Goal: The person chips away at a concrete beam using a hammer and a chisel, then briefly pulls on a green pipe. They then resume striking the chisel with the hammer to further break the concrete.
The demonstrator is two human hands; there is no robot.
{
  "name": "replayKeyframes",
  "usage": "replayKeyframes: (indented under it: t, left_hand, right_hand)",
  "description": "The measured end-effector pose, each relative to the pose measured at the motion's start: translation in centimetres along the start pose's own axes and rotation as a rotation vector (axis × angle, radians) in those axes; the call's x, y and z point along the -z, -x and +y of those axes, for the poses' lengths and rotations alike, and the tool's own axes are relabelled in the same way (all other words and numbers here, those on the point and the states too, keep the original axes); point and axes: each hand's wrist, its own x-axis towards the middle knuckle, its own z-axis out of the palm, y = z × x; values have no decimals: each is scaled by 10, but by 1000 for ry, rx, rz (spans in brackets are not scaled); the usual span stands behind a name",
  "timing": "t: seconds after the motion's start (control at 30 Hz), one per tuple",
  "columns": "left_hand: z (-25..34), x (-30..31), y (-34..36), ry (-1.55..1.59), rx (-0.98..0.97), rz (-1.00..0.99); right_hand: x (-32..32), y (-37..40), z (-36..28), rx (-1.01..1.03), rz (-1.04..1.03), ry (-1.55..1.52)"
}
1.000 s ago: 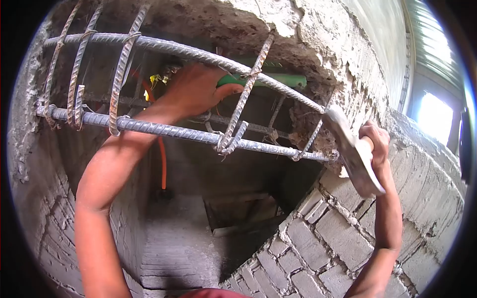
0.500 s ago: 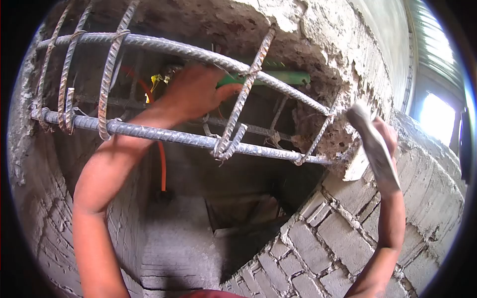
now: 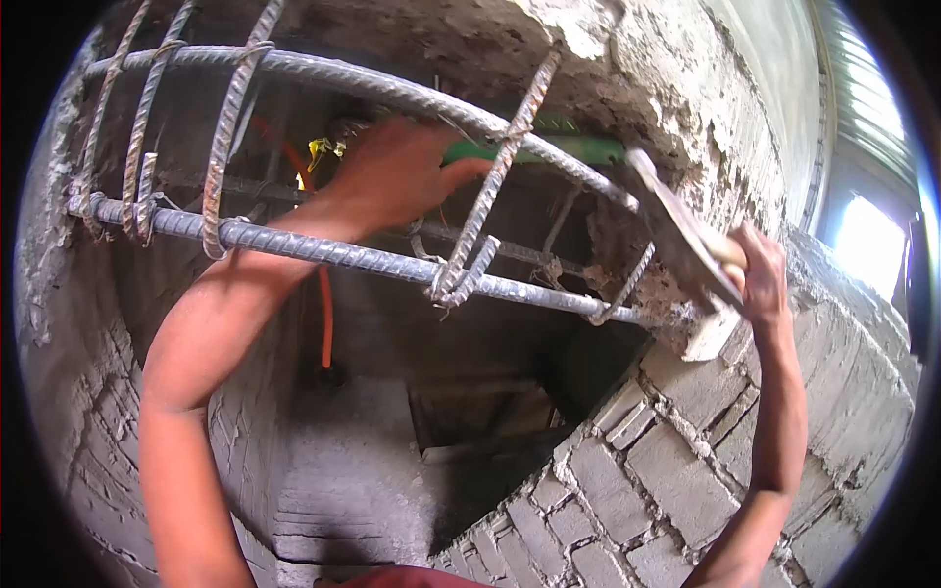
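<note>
My left hand (image 3: 402,171) reaches between the steel bars, its fingers closed around a green tube-like piece (image 3: 578,149) that points right toward the broken concrete. Part of that hand and of the green piece lies behind a bar. My right hand (image 3: 767,274) grips a hammer (image 3: 681,220) with a long, flat grey head and a pale wooden handle (image 3: 723,250). One end of the head overlaps the right end of the green piece in this view. The ribbed rebar (image 3: 372,260) runs across in front of my left forearm, with thinner stirrups (image 3: 223,147) tied around it.
Rough, chipped concrete (image 3: 686,108) borders the cage above and at right. An orange conduit (image 3: 326,318) hangs behind my left forearm, near yellow wires (image 3: 319,149). A block wall (image 3: 676,461) stands below right. A dark opening (image 3: 480,416) shows deeper down.
The hammer has swung left and down, its head coming to the end of the green piece. My left hand stays around that piece. The view has shifted slightly.
</note>
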Motion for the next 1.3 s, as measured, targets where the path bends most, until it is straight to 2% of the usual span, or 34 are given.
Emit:
replayKeyframes:
  t: [0.03,0.17,0.2,0.27,0.3,0.4,0.43,0.47,0.53,0.57,0.6,0.67,0.73,0.77,0.8,0.87,0.93,1.0,1.03,1.13,1.2,1.23,1.3]
  left_hand:
    - [0,3,-2,4,19,-64]
    - [-2,0,-2,-10,12,-70]
    - [-5,-5,-2,7,-32,1]
    - [-5,-7,0,22,-76,69]
    - [-4,-7,0,28,-50,25]
    - [-4,-3,-1,27,-30,-11]
    - [-5,-2,-2,23,-33,-9]
    - [-7,-4,-2,26,-32,-7]
    - [-7,-8,-2,54,-65,48]
    - [-5,-7,-1,59,-64,45]
    - [-1,0,0,28,-35,-4]
    - [2,6,-2,-10,-7,-42]
    - [1,5,-1,27,-23,-59]
    - [3,4,0,-46,-22,-25]
    - [3,4,-1,-46,-28,-22]
    - [3,6,-2,-25,-48,-32]
    - [6,11,-1,-5,-7,-91]
    - [7,11,0,16,-29,-27]
    - [7,11,0,18,-34,-30]
    - [7,10,-3,7,12,-86]
    - [10,14,-3,-38,73,-161]
    - [8,12,-2,-24,52,-106]
    - [11,18,-1,-13,68,-129]
  right_hand:
    - [-1,4,-5,36,35,-46]
    - [-7,13,-10,203,116,-186]
    - [-3,2,-7,232,30,-118]
    - [-13,9,22,-163,-70,-96]
    - [-5,0,9,-104,1,-17]
    - [3,5,-7,137,79,-106]
    - [-5,14,-7,122,170,-215]
    - [-14,26,-4,7,255,-16]
    - [-2,11,7,46,64,-42]
    - [-3,0,18,-121,-75,-65]
    - [2,-16,5,-173,-208,-6]
    - [1,-18,7,16,-70,-53]
    - [2,-8,-4,26,50,-98]
    - [-4,7,4,102,146,23]
    - [8,2,-49,-351,19,102]
    - [-49,88,89,-287,390,-219]
    - [-7,39,24,120,222,-66]
    - [-1,26,-1,137,186,-123]
    - [2,28,11,121,105,-113]
    - [-2,13,31,-86,-77,-21]
    - [-5,-3,29,-128,-99,14]
    - [-3,-6,25,-92,-86,51]
    - [3,2,25,-41,-39,19]
